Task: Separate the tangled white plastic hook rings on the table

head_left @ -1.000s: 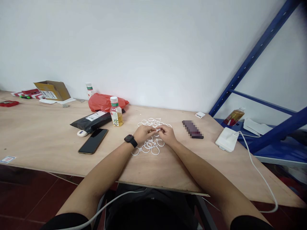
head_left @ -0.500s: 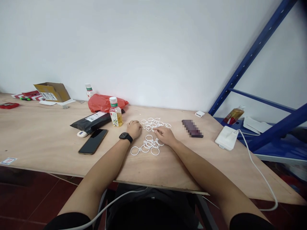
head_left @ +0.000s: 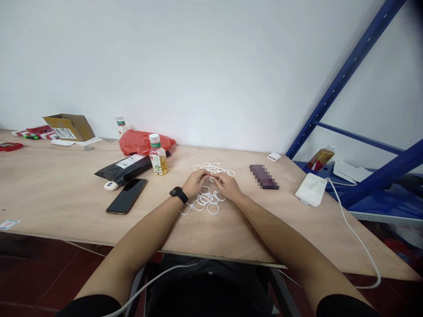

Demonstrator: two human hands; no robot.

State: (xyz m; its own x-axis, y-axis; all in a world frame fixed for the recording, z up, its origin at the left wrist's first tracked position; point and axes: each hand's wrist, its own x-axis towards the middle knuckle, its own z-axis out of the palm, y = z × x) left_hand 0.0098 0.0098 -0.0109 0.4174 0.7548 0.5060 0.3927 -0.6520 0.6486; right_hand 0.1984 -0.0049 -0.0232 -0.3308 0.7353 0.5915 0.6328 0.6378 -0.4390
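My left hand (head_left: pixel 195 183), with a black watch on its wrist, and my right hand (head_left: pixel 228 185) meet at the fingertips over the table. Both are closed in a pinch on a white ring (head_left: pixel 211 179), most of it hidden by the fingers. Beyond them lies a loose pile of white plastic rings (head_left: pixel 228 172), several with a tiny eyelet on the rim. A second group of white rings (head_left: pixel 213 208) lies nearer to me, below my hands, some of them overlapping.
Left of my hands stand a drink bottle (head_left: pixel 158 160), a phone (head_left: pixel 126 197), a black parcel (head_left: pixel 115 171) and a red plastic bag (head_left: pixel 142 141). To the right are a dark pixelated object (head_left: pixel 264 177), a white charger (head_left: pixel 310 190) with its cable, and a blue rack (head_left: pixel 343 79).
My left hand has moved right and nearer, from beside the far pile to my right hand's fingertips. Its fingers have closed into a pinch. The right hand has stayed nearly in place.
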